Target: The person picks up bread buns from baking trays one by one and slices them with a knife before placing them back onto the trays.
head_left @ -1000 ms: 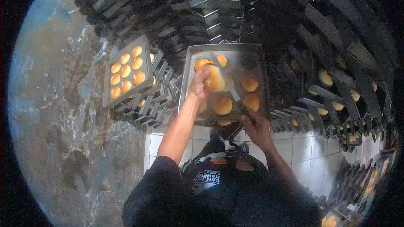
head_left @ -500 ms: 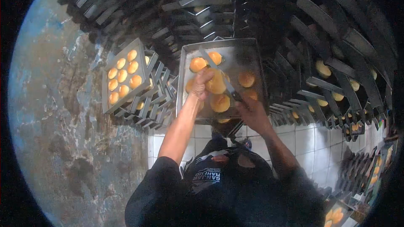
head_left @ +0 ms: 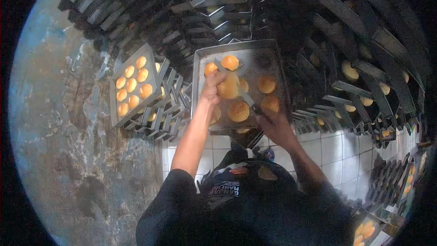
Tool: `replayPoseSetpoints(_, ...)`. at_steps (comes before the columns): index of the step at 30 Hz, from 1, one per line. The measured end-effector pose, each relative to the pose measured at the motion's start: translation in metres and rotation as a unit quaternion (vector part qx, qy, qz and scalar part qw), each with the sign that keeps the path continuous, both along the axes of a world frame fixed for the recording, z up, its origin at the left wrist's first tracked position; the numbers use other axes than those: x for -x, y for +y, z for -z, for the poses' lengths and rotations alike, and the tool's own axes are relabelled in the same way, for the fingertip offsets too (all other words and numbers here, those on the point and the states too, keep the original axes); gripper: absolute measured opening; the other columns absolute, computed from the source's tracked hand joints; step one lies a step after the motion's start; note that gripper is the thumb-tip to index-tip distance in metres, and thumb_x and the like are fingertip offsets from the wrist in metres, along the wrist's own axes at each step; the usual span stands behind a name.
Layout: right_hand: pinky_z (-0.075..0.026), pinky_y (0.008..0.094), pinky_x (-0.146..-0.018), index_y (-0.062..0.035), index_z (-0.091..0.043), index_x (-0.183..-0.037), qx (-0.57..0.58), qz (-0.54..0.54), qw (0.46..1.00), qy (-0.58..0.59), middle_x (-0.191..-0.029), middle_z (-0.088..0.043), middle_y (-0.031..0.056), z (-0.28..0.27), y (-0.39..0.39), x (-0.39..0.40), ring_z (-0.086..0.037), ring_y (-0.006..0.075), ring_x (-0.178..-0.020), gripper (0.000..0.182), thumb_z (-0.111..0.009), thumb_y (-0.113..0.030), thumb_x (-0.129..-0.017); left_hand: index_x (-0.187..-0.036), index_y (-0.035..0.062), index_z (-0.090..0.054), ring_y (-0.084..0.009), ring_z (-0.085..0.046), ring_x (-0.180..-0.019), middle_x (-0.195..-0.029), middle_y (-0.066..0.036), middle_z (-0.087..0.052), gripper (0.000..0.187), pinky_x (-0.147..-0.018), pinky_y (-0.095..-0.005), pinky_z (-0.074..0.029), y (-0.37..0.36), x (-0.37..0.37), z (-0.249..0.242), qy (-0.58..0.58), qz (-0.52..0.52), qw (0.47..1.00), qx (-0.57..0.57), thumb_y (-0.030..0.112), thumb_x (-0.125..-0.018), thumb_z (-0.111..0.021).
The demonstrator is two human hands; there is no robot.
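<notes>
My left hand [head_left: 211, 89] is closed round a golden bun [head_left: 228, 87], held up over a dark metal baking tray [head_left: 278, 64]. In my right hand [head_left: 277, 130] is a knife [head_left: 246, 98] by its black handle. Its long blade slants up and left across the bun, and part of it is hidden there. More buns lie in the tray: one at the top [head_left: 230, 63], one to the right [head_left: 266, 84] and one below the held bun [head_left: 239, 111]. My left hand partly covers those on the left side.
To the left stands a stack of trays, its top tray [head_left: 114, 105] bearing several buns. Tall crisscrossed tray stacks [head_left: 359, 91] rise on the right and ahead. More buns [head_left: 364, 233] sit at lower right. White floor tiles [head_left: 331, 150] show beside me; a stained surface [head_left: 86, 164] spreads at left.
My left hand and the bun have shifted slightly left. The knife has drawn back a little, its tip now lower, while my right hand keeps its grip.
</notes>
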State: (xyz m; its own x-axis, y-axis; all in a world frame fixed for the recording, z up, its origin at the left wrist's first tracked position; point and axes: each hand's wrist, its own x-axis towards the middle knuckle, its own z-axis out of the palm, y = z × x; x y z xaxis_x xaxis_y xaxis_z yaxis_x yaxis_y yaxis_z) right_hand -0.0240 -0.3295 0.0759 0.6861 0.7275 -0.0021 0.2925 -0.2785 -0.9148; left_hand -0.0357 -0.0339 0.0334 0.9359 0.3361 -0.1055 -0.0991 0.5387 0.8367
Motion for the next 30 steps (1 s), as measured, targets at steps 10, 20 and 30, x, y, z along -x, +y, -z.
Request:
replayPoseSetpoints(10, -0.053, 0.0355, -0.076, -0.0024, -0.055, -0.138, 0.039, 0.013, 0.997, 0.07, -0.095, -0.066, 0.0132, 0.013, 0.03, -0.006, -0.064, 0.0187, -0.083, 0.039, -0.055, -0.013, -0.1, -0.115, 0.0041, -0.06, -0.021, -0.069, -0.094, -0.103, -0.008, -0.069, 0.039, -0.085, -0.0389, -0.058, -0.034, -0.001, 0.005, 0.01, -0.078, 0.997, -0.002, 0.027, -0.087, -0.076)
replayPoseSetpoints(20, -0.053, 0.0367, -0.087, -0.0003, -0.058, -0.134, -0.041, 0.036, 0.997, 0.048, -0.118, -0.068, 0.0164, 0.041, 0.028, 0.006, -0.066, 0.0203, -0.101, 0.036, -0.057, -0.012, -0.099, -0.118, 0.0091, -0.06, -0.0235, -0.065, -0.103, -0.112, -0.006, -0.066, 0.033, -0.089, -0.0436, -0.055, -0.048, -0.013, 0.036, 0.019, -0.117, 0.989, 0.085, 0.03, -0.094, -0.068)
replayPoseSetpoints(30, -0.054, 0.0392, -0.078, -0.0013, -0.061, -0.131, -0.044, 0.093, 0.994, 0.03, -0.105, -0.069, 0.0187, 0.095, 0.045, 0.004, -0.07, 0.0275, -0.092, 0.036, -0.06, -0.018, -0.099, -0.13, 0.0095, -0.058, -0.027, -0.062, -0.116, -0.123, -0.008, -0.066, 0.05, -0.101, -0.0444, -0.049, -0.047, -0.032, 0.031, 0.046, -0.105, 0.973, 0.198, 0.048, -0.098, -0.06)
